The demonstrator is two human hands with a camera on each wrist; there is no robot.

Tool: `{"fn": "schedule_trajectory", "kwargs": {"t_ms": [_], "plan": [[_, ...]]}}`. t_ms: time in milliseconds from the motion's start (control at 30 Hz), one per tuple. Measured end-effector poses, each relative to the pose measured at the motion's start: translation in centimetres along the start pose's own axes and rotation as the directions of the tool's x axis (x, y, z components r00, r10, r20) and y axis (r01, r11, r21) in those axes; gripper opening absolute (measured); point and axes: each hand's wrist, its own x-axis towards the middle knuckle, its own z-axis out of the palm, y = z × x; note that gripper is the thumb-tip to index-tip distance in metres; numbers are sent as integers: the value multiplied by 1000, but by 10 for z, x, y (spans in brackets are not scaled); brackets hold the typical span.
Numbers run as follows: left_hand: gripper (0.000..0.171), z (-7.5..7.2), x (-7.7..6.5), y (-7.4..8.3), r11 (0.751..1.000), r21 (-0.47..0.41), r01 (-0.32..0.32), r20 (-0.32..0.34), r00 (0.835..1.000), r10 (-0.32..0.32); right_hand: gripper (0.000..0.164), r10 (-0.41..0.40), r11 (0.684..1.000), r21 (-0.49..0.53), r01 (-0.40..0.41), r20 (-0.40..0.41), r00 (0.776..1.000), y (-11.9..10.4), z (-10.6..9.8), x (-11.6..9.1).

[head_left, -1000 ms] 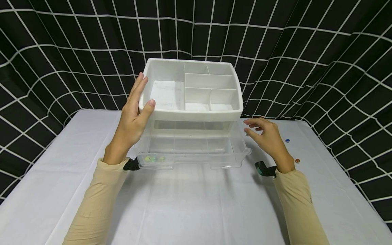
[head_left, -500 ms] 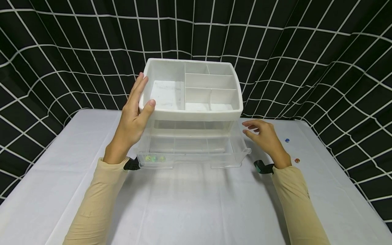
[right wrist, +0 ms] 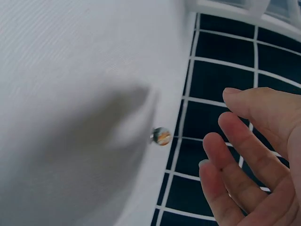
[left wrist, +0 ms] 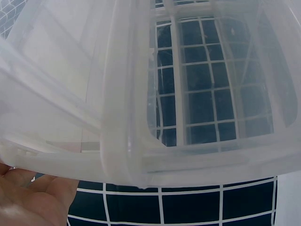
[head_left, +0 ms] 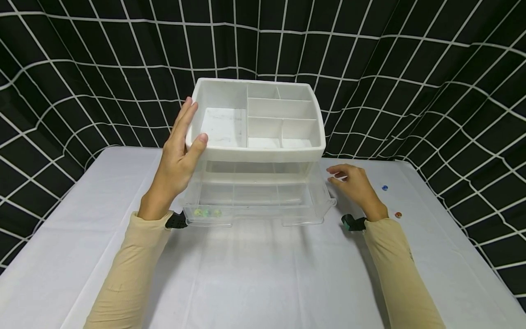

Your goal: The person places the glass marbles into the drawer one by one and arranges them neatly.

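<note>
A white desktop organizer (head_left: 263, 155) with divided top compartments stands at the middle of the table. Its clear drawer (head_left: 256, 214) is pulled out toward me, and several yellow-green marbles (head_left: 207, 213) lie at the drawer's front left. My left hand (head_left: 174, 160) rests against the organizer's left side, fingers straight and thumb over the front corner of the rim. To the right of the drawer, my right hand (head_left: 351, 183) hovers with loosely bent fingers and nothing between them. In the right wrist view, a glass marble (right wrist: 161, 136) with orange in it lies on the white cloth beyond the fingertips.
On the right, a blue marble (head_left: 385, 188) and an orange-red marble (head_left: 398, 214) lie on the white-covered table (head_left: 255, 278) beside my right forearm. A black curtain with a white grid (head_left: 263, 50) rises behind and at both sides.
My right hand has shifted slightly down toward me, staying beside the drawer. The left hand, organizer and drawer hold their places.
</note>
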Motion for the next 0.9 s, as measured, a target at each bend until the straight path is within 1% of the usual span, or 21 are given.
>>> {"fn": "schedule_trajectory", "kwargs": {"t_ms": [200, 333, 500, 700, 900], "plan": [[59, 0, 0, 0, 1000, -3, 2, 0, 1000, -2, 28, 25, 1000, -21, -24, 42, 999, 11, 4, 3], [59, 0, 0, 0, 1000, 5, 4, 1, 1000, -4, 30, 60, 997, -45, -57, 69, 996, 17, 5, 5], [59, 0, 0, 0, 1000, 4, -1, 1, 1000, 1, 33, 122, 990, -88, -112, 116, 986, 22, 5, 7], [59, 0, 0, 0, 1000, 5, -4, 0, 1000, 4, 40, 149, 988, -74, -138, 160, 976, 26, 8, 8], [58, 0, 0, 0, 1000, 1, 10, 5, 1000, -10, 47, 206, 978, -87, -192, 211, 956, 26, 10, 11]]}}
